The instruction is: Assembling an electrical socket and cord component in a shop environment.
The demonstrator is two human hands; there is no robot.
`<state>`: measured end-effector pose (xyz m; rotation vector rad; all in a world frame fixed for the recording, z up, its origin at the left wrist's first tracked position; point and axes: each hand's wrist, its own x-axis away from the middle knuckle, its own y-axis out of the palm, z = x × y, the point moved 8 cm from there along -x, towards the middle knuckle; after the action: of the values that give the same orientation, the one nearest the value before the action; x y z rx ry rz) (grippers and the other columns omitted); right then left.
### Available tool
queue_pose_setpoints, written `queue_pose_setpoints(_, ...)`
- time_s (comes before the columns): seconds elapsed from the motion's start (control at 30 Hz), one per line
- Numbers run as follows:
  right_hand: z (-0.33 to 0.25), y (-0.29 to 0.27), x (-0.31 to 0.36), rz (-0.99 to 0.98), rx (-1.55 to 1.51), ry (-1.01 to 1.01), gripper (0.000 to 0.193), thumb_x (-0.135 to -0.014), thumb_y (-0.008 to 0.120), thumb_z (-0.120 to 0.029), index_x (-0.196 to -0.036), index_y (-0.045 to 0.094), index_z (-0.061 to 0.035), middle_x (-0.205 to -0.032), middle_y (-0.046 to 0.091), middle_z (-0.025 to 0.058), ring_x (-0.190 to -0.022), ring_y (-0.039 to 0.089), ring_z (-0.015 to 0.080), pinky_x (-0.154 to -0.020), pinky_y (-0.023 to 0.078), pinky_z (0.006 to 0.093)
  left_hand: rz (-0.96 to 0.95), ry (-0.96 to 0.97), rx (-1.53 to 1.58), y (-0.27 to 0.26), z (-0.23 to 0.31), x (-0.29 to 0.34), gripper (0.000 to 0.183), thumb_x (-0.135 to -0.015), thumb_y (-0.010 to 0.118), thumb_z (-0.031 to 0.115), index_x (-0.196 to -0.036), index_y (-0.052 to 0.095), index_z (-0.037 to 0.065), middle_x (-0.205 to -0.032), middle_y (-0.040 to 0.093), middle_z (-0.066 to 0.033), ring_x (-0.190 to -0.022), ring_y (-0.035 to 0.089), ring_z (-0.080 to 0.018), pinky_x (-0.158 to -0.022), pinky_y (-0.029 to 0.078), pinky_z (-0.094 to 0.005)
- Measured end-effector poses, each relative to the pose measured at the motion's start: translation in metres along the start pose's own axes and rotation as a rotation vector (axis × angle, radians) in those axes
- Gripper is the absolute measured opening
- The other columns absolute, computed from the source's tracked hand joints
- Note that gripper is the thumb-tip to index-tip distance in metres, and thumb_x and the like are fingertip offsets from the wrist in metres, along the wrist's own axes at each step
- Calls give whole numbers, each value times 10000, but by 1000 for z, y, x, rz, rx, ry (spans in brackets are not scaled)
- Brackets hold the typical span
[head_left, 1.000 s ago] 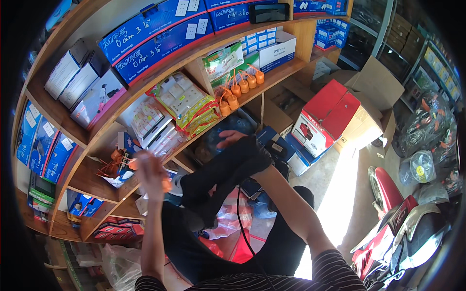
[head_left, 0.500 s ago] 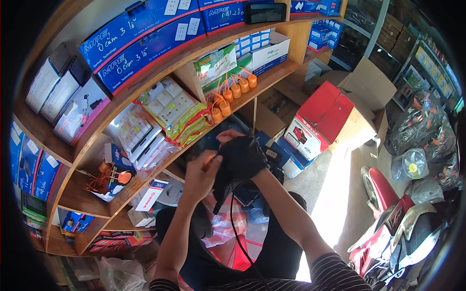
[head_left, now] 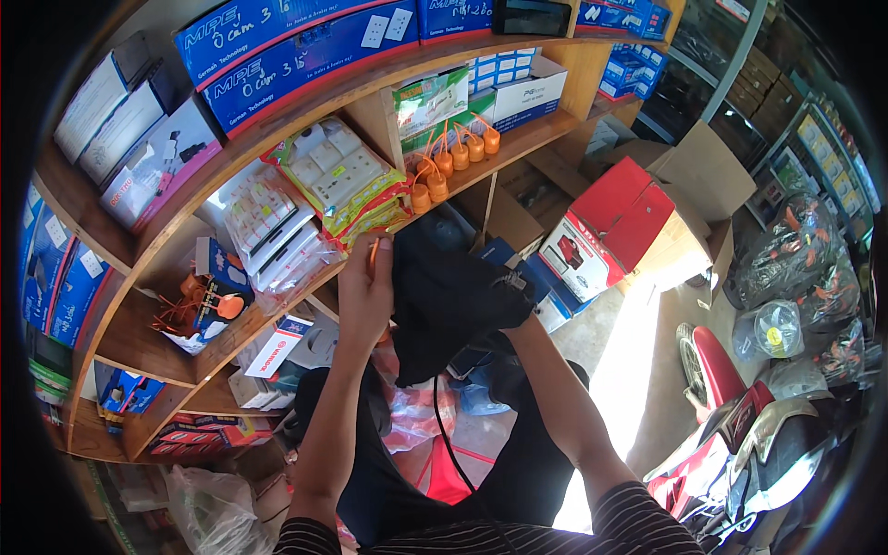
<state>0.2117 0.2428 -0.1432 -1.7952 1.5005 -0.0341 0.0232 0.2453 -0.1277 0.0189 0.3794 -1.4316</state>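
A crumpled black cloth (head_left: 444, 305), perhaps a bag or cap, hangs in front of me above my lap. My left hand (head_left: 365, 291) is closed at its left edge, with a narrow orange object (head_left: 374, 252) showing between thumb and fingers; its full shape is hidden. The wrist of my right hand (head_left: 520, 331) goes into the cloth's right side, and the cloth covers that hand's fingers. Below the cloth a thin black cord (head_left: 442, 421) runs down over my lap. Several orange lamp sockets (head_left: 461, 155) with wire loops stand on the shelf just beyond.
A curved wooden shelf (head_left: 305, 81) holds blue boxes (head_left: 310, 60) and bagged white socket panels (head_left: 328, 166). A red-and-white carton (head_left: 592, 242) stands to the right, near a red motorbike (head_left: 726, 407). Pink plastic bags (head_left: 416, 412) lie between my legs.
My left hand has moved slightly up and left, bringing the orange object clear of the cloth's edge. The cloth has spread wider, and the fingertips that showed beyond it are now covered.
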Motion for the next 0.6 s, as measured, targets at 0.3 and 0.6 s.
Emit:
queue_pose_setpoints(0.3, -33, 66, 2, -59, -52, -7, 201, -911, 631, -189, -1035, 674, -37, -933, 678, 98, -860, 666, 222, -772, 532, 346, 150, -267, 369, -10, -23, -4, 145, -1030, 541, 226, -1001, 576, 89, -727, 507, 43, -611, 453, -46, -568, 390, -221)
queue_pose_setpoints(0.6, -53, 84, -8, -135, 71, -165, 196, -906, 637, -182, -1027, 678, -34, -948, 688, 97, -887, 672, 225, -788, 532, 346, 97, 163, 298, -4, -1, 1, 203, -1008, 582, 149, -1171, 508, 53, -981, 552, -25, -941, 532, -104, -865, 432, -262)
